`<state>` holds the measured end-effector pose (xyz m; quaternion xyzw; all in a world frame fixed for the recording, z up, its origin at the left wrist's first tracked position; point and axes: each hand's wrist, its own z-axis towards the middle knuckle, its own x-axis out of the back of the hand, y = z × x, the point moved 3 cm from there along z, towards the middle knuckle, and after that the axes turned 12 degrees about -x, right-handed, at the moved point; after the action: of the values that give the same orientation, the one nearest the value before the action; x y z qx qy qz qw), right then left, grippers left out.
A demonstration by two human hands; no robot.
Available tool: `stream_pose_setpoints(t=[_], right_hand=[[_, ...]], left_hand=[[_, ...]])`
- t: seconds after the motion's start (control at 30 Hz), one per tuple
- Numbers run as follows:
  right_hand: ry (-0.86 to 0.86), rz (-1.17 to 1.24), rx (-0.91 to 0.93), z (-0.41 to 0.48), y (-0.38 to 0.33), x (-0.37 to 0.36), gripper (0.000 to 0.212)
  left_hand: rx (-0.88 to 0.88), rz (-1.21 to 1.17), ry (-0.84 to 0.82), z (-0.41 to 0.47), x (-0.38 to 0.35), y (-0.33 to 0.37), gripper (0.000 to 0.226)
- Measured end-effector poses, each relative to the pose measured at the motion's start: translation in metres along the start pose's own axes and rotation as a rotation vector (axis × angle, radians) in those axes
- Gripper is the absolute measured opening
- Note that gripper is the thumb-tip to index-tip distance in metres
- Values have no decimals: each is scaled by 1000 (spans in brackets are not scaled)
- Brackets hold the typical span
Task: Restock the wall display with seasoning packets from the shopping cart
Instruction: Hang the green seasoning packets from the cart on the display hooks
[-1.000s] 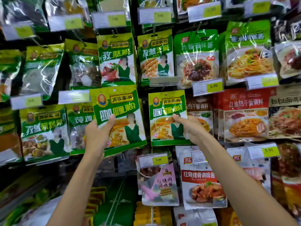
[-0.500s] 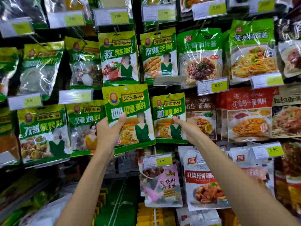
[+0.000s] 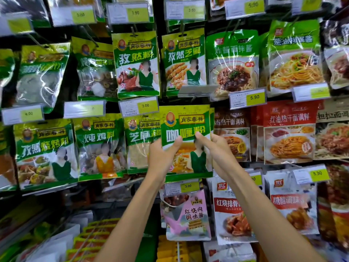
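Left hand (image 3: 162, 157) grips the curry packet (image 3: 186, 125) at its lower left, thumb across the front. Right hand (image 3: 219, 154) pinches its right edge, thumb on the front. We note the packet upright against the display (image 3: 160, 19), between a sesame packet (image 3: 139, 146) and a brown noodle packet (image 3: 233, 129), with a 3.00 tag (image 3: 182, 187) just below.

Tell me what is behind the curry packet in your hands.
A sliver of a matching green-and-yellow packet shows past the curry packet's right edge. The rest of it and any peg are covered.
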<state>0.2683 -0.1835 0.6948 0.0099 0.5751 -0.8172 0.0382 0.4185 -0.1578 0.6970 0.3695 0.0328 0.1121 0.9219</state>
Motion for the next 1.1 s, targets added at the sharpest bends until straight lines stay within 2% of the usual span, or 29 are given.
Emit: stream_pose_setpoints(t=[0.03,0.1,0.17,0.2,0.27,0.33,0.4,0.53,0.83,0.97,1.1], right_hand=[[-3,4,5,2,1,1,41],[-18,20,4,4,3,4,39],[1,23,-20,6,6,10,39],[13,21,-26,8,8,13,38],[35,20,-20,11,10,19,38],[56,14,-22,16,12,25,39],[72,18,-32,21,11,30,39],[103,-3,-30,31,4,34,41],[153,-34,-37,46,-5,37,43],[166,-55,-92,50,-2,36,40],[201,-47,-133,60,0,33,28]], left_hand=[[-6,45,-26,1,-2,-2,93],[-144,206,-6,7,3,-1,68],[-398,433,138,14,17,14,37],[-535,570,233,19,25,24,29],[-762,836,371,36,38,36,24],[-897,1034,395,56,43,38,26],[-930,1160,373,73,46,34,31],[-952,1260,353,88,45,20,33],[-973,1222,394,91,42,12,33],[-1018,1203,431,90,42,10,32],[-1084,1198,432,90,45,8,32]])
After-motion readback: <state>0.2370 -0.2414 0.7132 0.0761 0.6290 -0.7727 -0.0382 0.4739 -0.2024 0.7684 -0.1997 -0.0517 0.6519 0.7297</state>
